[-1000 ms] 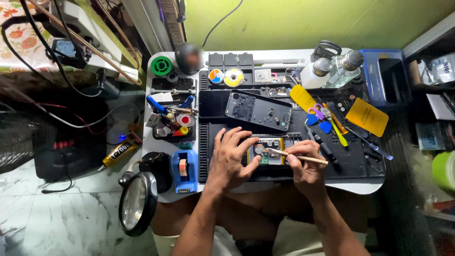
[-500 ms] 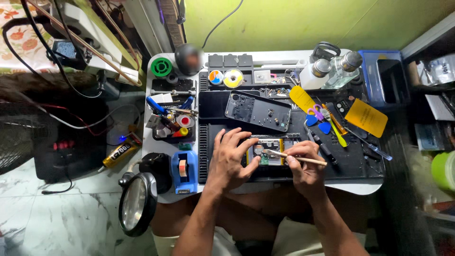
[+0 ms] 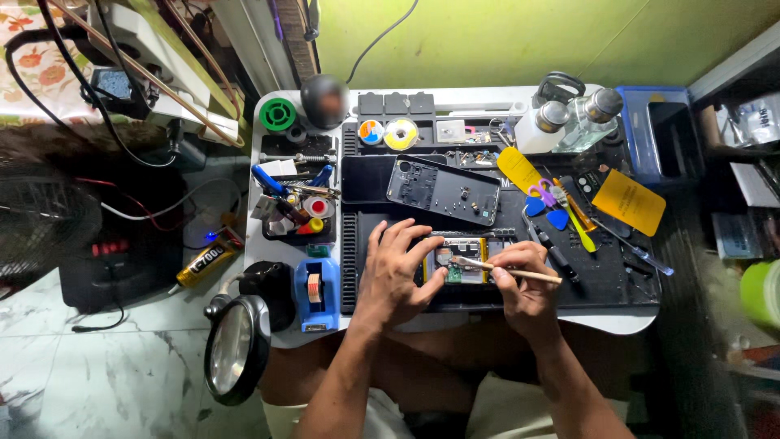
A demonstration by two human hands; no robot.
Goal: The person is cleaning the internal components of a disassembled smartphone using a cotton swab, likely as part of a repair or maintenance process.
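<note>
Two hands meet over the opened phone (image 3: 460,262) at the mat's near edge. The left hand (image 3: 396,272) lies spread on its left end, pinning it; the right hand (image 3: 520,284) pinches a thin brush (image 3: 505,271). The brush's long axis runs left-right, its bristle tip on the phone's exposed board, just left of the pinching fingers.

Your left hand (image 3: 396,272) spread flat on the opened phone (image 3: 459,262), your right hand (image 3: 520,286) pinching a brush (image 3: 504,270) with bristles on its circuit board, back cover (image 3: 443,189) just above, picks (image 3: 546,208) to the right, all on a black mat (image 3: 617,280)
</note>
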